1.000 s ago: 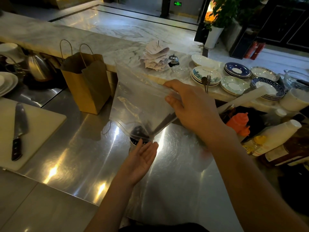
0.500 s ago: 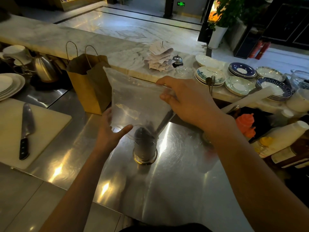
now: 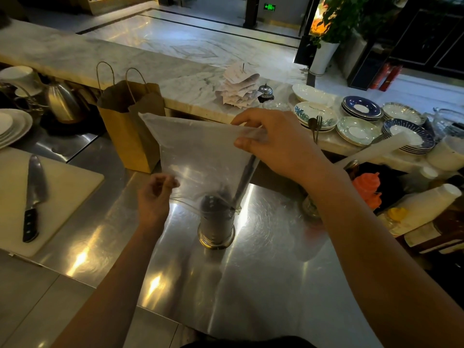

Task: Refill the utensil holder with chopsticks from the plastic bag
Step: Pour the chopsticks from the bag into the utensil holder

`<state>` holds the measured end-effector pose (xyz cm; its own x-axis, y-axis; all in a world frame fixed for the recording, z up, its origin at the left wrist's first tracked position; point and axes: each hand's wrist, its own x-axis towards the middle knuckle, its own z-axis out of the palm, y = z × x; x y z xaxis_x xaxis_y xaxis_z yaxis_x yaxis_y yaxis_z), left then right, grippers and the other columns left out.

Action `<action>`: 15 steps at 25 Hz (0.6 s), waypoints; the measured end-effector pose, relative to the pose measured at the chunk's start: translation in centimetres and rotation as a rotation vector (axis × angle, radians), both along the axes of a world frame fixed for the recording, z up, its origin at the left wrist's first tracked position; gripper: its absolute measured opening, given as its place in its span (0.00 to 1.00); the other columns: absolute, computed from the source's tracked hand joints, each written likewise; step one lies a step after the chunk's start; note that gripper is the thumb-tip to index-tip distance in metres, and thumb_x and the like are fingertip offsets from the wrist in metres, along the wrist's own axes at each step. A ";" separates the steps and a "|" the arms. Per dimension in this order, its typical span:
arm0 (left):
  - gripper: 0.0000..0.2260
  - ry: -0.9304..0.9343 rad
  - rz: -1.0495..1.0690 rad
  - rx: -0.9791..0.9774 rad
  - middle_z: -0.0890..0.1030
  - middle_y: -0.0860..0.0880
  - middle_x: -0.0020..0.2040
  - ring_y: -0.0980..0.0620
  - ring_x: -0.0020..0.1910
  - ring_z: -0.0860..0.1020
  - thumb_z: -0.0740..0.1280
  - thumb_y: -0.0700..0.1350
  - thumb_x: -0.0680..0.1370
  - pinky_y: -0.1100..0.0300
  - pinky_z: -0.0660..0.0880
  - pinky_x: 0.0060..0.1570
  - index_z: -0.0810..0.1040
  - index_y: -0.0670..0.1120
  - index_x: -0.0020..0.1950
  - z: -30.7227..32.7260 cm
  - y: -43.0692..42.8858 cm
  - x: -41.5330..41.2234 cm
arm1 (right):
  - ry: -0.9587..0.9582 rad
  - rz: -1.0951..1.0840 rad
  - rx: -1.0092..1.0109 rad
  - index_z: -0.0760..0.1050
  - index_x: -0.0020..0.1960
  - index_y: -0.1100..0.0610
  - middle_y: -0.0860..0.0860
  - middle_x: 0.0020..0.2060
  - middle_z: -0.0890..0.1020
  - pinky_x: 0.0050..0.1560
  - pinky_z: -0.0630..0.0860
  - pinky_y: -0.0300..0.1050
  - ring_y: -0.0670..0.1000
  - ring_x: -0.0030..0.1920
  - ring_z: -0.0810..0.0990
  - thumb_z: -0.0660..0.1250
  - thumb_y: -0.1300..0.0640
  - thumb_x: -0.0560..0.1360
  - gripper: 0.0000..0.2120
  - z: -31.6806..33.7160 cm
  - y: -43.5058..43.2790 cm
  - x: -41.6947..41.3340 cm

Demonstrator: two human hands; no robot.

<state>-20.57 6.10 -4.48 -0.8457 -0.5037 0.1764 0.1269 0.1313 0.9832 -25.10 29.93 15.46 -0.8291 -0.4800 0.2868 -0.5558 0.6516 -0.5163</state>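
Note:
A clear plastic bag (image 3: 200, 151) hangs upside down over a metal utensil holder (image 3: 216, 227) on the steel counter. My right hand (image 3: 276, 144) pinches the bag's upper right corner. My left hand (image 3: 155, 197) pinches the bag's lower left edge, beside the holder. A dark chopstick (image 3: 244, 178) leans along the bag's right side, its lower end in the holder. The bag's mouth drapes over the holder's rim.
A brown paper bag (image 3: 130, 126) stands behind the plastic bag. At left a knife (image 3: 34, 197) lies on a cutting board (image 3: 65, 187). Stacked plates (image 3: 361, 111) and bottles (image 3: 424, 204) crowd the right; a kettle (image 3: 62, 101) stands at back left.
My left hand rose from under the bag, palm up, to its lower left edge and now pinches it. The bag's mouth has settled over the holder.

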 end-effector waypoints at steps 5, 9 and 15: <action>0.06 0.051 -0.004 0.027 0.81 0.49 0.42 0.57 0.42 0.80 0.64 0.40 0.81 0.65 0.77 0.44 0.79 0.38 0.51 0.3 -0.4 -0.4 | -0.090 -0.061 -0.236 0.71 0.64 0.46 0.46 0.50 0.82 0.44 0.78 0.31 0.40 0.44 0.81 0.76 0.48 0.69 0.26 -2.4 1.3 0.1; 0.06 0.060 0.000 0.023 0.81 0.50 0.42 0.58 0.41 0.80 0.64 0.41 0.81 0.66 0.76 0.43 0.79 0.39 0.52 0.4 -0.3 -0.4 | -0.378 -0.139 -0.493 0.66 0.67 0.47 0.46 0.49 0.83 0.48 0.81 0.38 0.40 0.48 0.83 0.77 0.50 0.67 0.33 -7.1 2.3 0.7; 0.08 0.027 0.003 0.045 0.82 0.50 0.42 0.55 0.42 0.81 0.64 0.43 0.81 0.61 0.77 0.43 0.79 0.39 0.52 0.5 -0.5 -0.6 | -0.553 -0.096 -0.308 0.76 0.60 0.49 0.43 0.52 0.83 0.47 0.75 0.34 0.40 0.50 0.82 0.74 0.50 0.72 0.17 -13.4 0.6 0.7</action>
<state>-21.13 5.64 -4.01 -0.8393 -0.5141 0.1768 0.1536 0.0876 0.9842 -24.39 30.54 2.08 -0.9291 -0.3604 -0.0827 -0.1003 0.4610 -0.8817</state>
